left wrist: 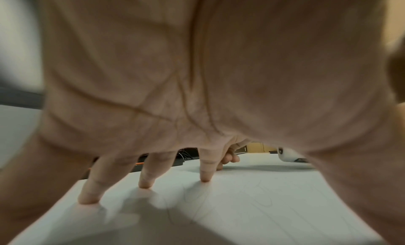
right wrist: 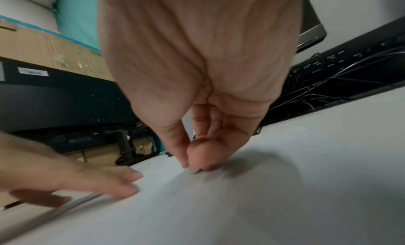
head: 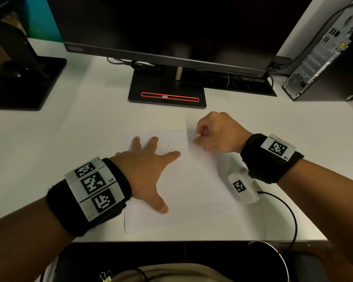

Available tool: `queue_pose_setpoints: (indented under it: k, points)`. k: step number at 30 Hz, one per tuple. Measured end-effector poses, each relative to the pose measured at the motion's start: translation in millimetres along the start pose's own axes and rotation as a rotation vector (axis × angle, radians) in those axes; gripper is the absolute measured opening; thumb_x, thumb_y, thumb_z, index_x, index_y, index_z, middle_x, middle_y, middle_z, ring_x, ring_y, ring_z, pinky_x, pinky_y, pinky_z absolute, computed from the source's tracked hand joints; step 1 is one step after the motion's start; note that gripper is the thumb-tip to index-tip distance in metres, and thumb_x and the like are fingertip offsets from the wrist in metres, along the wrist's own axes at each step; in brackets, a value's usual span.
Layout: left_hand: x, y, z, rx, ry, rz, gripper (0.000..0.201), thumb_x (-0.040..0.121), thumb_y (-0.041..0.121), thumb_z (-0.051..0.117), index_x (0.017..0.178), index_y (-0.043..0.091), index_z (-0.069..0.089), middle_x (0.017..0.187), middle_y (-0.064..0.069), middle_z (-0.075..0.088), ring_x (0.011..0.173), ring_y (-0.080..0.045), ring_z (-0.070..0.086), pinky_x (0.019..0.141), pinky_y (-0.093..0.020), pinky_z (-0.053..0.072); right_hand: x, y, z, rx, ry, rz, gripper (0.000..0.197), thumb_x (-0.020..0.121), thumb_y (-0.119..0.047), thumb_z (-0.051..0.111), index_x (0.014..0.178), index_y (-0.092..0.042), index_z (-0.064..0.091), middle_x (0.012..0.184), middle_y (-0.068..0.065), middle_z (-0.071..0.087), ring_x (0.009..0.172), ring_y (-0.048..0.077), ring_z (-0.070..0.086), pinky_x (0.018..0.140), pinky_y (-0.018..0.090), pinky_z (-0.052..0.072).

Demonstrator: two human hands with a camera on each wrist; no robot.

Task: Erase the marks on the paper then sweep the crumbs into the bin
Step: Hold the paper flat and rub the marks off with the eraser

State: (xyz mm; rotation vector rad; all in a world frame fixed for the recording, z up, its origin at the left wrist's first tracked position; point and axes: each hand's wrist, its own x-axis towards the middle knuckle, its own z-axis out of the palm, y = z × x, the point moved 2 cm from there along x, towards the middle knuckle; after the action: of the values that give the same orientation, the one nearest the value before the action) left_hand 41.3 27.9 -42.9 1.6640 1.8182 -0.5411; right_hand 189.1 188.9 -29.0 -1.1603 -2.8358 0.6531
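Meanwhile, the left hand [head: 145, 169] pressed flat, fingers spread, on the paper [head: 192, 190]; the right hand [head: 216, 133] pinched an eraser [head: 197, 136] against it.

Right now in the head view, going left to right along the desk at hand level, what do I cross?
Left hand spread flat on the paper → right hand pinching the eraser at the paper's far right corner.

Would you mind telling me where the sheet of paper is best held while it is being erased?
Press flat from above on its near-left part, as the left hand does with spread fingers. The paper lies thin and flat on the desk, so pinching an edge would probably lift it; the right hand needs the far-right corner free.
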Motion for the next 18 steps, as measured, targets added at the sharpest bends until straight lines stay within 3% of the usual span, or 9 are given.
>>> queue_pose_setpoints:
  k: [2,4,6,10,14,18]
  points:
    - [0,0,0,0.020,0.007,-0.006,0.142,0.059,0.076,0.079,0.154,0.042,-0.020,0.164,-0.004,-0.026,0.149,-0.045,-0.021,0.115,-0.063,0.030,-5,-6,4,0.004,-0.031,-0.052,0.014,0.085,-0.021,0.071,0.074,-0.012,0.068,0.062,-0.003,0.067,0.063,0.013,0.064,0.070,0.033,0.057]
    - [0,0,0,0.038,0.018,-0.010,0.147,0.059,0.077,0.079,0.156,0.030,-0.021,0.165,-0.005,-0.025,0.150,-0.046,-0.019,0.115,-0.062,0.031,-14,-17,10,0.007,-0.128,-0.127,0.014,0.085,-0.022,0.071,0.075,-0.013,0.068,0.058,-0.004,0.063,0.063,0.012,0.065,0.067,0.030,0.056]
    - [1,0,1,0.048,0.024,-0.013,0.149,0.058,0.078,0.078,0.157,0.024,-0.020,0.165,-0.006,-0.024,0.150,-0.046,-0.017,0.115,-0.062,0.030,-14,-15,11,0.010,-0.132,-0.118,0.014,0.086,-0.022,0.071,0.075,-0.013,0.069,0.059,-0.003,0.065,0.061,0.012,0.064,0.067,0.028,0.055]
    - [-1,0,0,0.042,0.021,-0.018,0.149,0.059,0.079,0.078,0.158,0.022,-0.019,0.165,-0.004,-0.025,0.150,-0.044,-0.018,0.116,-0.061,0.030,-4,-8,7,-0.003,0.002,-0.067,0.016,0.084,-0.018,0.069,0.073,-0.008,0.067,0.060,-0.002,0.061,0.063,0.013,0.060,0.068,0.034,0.054]
    - [-1,0,-1,0.044,0.019,-0.018,0.149,0.059,0.079,0.078,0.158,0.022,-0.019,0.165,-0.005,-0.024,0.150,-0.044,-0.018,0.116,-0.060,0.031,-13,-25,15,-0.008,-0.154,-0.150,0.017,0.085,-0.022,0.070,0.072,-0.013,0.067,0.055,-0.006,0.059,0.059,0.011,0.063,0.062,0.026,0.052]
    - [-1,0,0,0.039,0.018,-0.015,0.149,0.058,0.078,0.078,0.158,0.023,-0.018,0.165,-0.004,-0.024,0.150,-0.044,-0.018,0.116,-0.061,0.030,-1,-9,8,-0.057,0.003,-0.070,0.017,0.084,-0.021,0.069,0.073,-0.009,0.066,0.060,-0.004,0.057,0.066,0.020,0.053,0.065,0.028,0.043]
